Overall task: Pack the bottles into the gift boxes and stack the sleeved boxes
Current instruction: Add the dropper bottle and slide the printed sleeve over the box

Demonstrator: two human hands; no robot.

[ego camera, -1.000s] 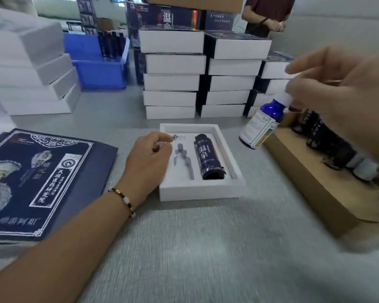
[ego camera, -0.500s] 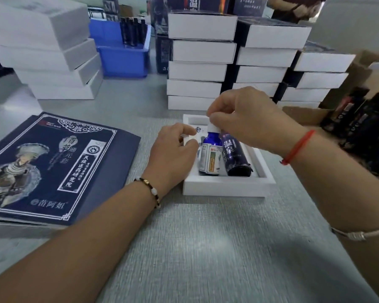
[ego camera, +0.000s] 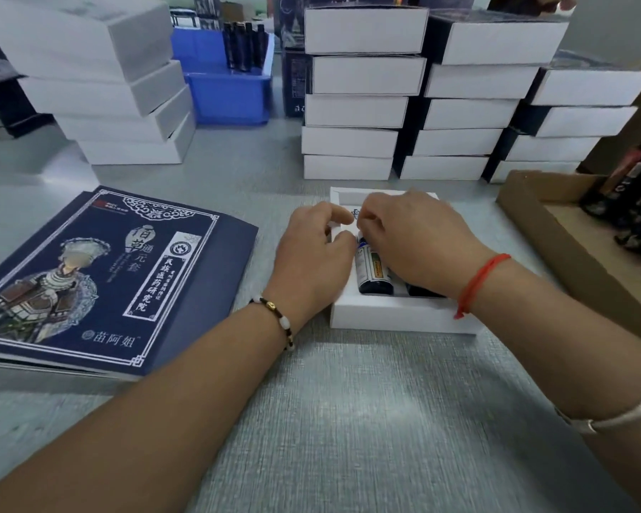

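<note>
An open white gift box (ego camera: 385, 315) lies on the grey table in front of me. A blue bottle (ego camera: 371, 270) with a pale label lies in its left slot. A dark bottle (ego camera: 420, 290) lies to its right, mostly hidden under my right wrist. My right hand (ego camera: 419, 238) is over both bottles, its curled fingertips on the blue bottle's cap end. My left hand (ego camera: 311, 257) rests at the box's left side, thumb and forefinger pinching the left wall. Sleeved boxes (ego camera: 359, 109) stand stacked behind.
Flat navy printed sleeves (ego camera: 104, 275) lie in a pile at the left. More white boxes (ego camera: 108, 90) are stacked at the back left, beside a blue bin (ego camera: 234, 94) with dark bottles. A cardboard tray (ego camera: 533, 235) with dark bottles (ego camera: 637, 205) sits at the right.
My right hand carried the blue bottle from the air at the right down into the gift box and laid it beside the dark bottle. My left hand stayed at the box's left side.
</note>
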